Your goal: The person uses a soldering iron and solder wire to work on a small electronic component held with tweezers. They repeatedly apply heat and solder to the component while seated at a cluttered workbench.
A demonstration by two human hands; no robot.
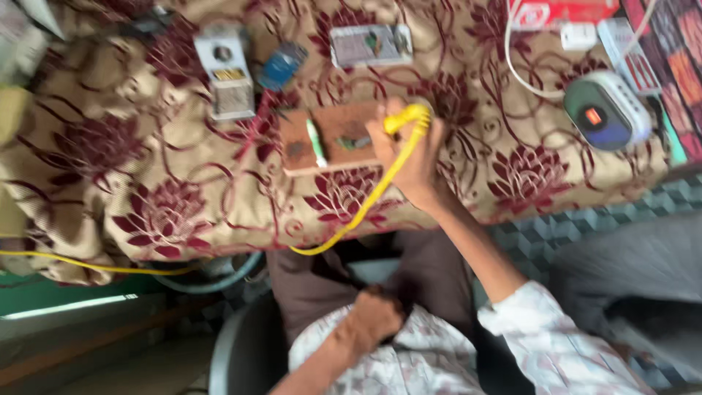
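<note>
My right hand [413, 157] reaches onto the cloth-covered table and grips a yellow tool [406, 121] whose yellow cord [365, 208] trails down over the table edge. It rests beside a brown board [329, 139] that carries small parts and a white-green pen-like piece [316, 143]. My left hand [373, 318] is down at my lap against my patterned shirt, fingers curled; whether it holds anything cannot be seen.
On the floral cloth [168, 197] lie a grey metal device [228, 73], a small blue part [281, 66], a switch plate [371, 45], a white round device with a dark screen [605, 110], white cables and a red box [563, 13].
</note>
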